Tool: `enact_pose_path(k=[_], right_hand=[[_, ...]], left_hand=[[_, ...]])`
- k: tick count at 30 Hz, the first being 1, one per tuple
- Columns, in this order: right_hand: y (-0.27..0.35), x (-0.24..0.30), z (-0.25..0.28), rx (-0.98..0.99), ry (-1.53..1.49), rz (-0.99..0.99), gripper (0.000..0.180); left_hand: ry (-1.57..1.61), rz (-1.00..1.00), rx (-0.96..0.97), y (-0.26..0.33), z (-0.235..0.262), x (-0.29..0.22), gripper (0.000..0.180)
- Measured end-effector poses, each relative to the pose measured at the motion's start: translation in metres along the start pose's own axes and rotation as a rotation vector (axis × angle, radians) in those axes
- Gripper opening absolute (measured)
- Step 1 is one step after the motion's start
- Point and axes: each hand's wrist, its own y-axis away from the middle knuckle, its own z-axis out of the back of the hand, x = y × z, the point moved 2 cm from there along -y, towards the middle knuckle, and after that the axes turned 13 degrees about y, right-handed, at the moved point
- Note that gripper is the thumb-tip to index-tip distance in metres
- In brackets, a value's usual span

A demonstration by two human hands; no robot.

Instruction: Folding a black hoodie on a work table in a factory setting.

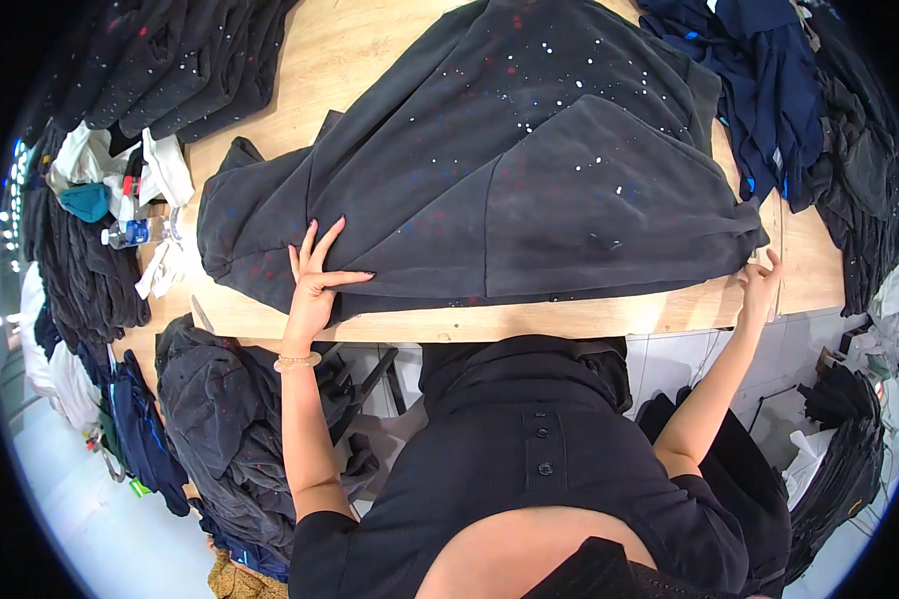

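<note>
A black garment [400, 200] with white, red and blue specks lies spread over the wooden table in front of me. Seams run across it, and its front edge lies close to the table's near edge. My left hand [316, 272] rests on its near left part, fingers spread and pressed against the cloth. At the far right end of the garment, my right hand [759, 288] has its fingertips closed at the narrow corner of the cloth. The grip itself is small and partly hidden.
Folded speckled black garments [190, 70] are stacked at the back left. White cloths [165, 165] and a plastic bottle [135, 234] lie at the left. Navy garments [769, 90] lie back right. A dark garment heap [220, 399] hangs beside my left arm. The wooden table [400, 325] ends before my body.
</note>
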Motion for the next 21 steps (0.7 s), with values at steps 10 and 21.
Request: enact_pose_path(k=[10, 21], right_hand=[[-0.007, 0.243, -0.157, 0.639, 0.521, 0.912, 0.027], [0.138, 0.272, -0.129, -0.077, 0.033, 1.176, 0.026]], left_hand=[[0.249, 0.002, -0.104, 0.015, 0.003, 0.004, 0.036], [0.174, -0.031, -0.109, 0.030, 0.007, 0.006, 0.031]])
